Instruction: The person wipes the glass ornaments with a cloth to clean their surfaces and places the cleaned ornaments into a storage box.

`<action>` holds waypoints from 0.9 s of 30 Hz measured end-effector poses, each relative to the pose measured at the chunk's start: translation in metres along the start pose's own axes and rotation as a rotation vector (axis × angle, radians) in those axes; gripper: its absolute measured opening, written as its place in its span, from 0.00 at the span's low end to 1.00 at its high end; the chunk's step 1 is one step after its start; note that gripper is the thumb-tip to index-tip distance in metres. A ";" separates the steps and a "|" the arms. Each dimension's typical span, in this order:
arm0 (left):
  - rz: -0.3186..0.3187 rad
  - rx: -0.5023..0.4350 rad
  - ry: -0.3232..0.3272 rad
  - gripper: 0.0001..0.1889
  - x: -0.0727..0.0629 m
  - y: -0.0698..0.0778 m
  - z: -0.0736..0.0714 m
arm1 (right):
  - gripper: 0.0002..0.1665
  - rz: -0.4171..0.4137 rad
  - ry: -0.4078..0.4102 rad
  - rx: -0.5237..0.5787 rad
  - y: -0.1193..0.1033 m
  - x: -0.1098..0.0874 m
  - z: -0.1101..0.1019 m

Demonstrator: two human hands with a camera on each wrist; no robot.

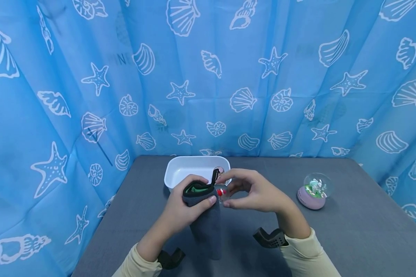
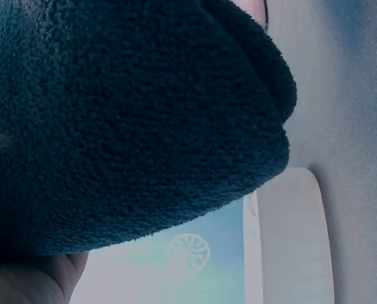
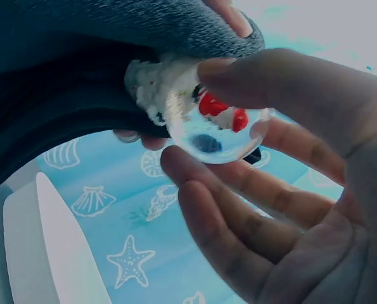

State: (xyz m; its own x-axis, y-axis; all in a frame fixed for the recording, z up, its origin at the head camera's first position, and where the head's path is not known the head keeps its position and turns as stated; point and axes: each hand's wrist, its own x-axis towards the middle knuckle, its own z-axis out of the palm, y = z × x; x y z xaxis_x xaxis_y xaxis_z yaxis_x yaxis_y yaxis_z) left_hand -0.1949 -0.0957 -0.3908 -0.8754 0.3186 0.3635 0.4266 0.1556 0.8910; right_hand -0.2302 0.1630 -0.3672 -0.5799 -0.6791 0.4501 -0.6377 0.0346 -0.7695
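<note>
My left hand (image 1: 180,209) grips a folded dark grey fuzzy cloth (image 1: 206,227) near its top. The cloth has a black edge, a bit of green shows inside its fold, and its lower part hangs down toward the table. At the cloth's right side, my right hand (image 1: 254,190) holds a clear snow globe (image 3: 217,142) between thumb and fingers. Red and white figures show inside the dome, and the cloth covers the globe's other end. In the left wrist view the cloth (image 2: 144,126) fills most of the picture.
A white plastic tub (image 1: 171,173) stands behind my hands at the table's far edge. To the right, a second snow globe with a pink base (image 1: 312,200) sits on the grey table (image 1: 249,246). A blue shell-print curtain (image 1: 208,96) hangs behind the table.
</note>
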 end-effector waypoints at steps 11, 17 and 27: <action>0.068 0.004 0.057 0.22 -0.001 -0.001 0.000 | 0.21 0.067 0.075 -0.065 0.000 0.004 0.004; 0.101 0.028 0.068 0.23 -0.001 0.000 0.001 | 0.13 0.115 0.065 0.023 0.000 0.005 0.006; 0.132 0.033 0.079 0.23 0.000 -0.003 0.003 | 0.14 0.202 0.028 0.096 -0.004 0.005 0.004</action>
State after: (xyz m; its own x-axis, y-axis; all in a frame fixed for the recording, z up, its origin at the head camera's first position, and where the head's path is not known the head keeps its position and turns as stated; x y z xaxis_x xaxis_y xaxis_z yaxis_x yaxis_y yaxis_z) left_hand -0.1951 -0.0939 -0.3939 -0.8255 0.2644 0.4986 0.5456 0.1483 0.8248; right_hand -0.2289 0.1567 -0.3636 -0.7057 -0.6447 0.2939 -0.4570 0.0972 -0.8842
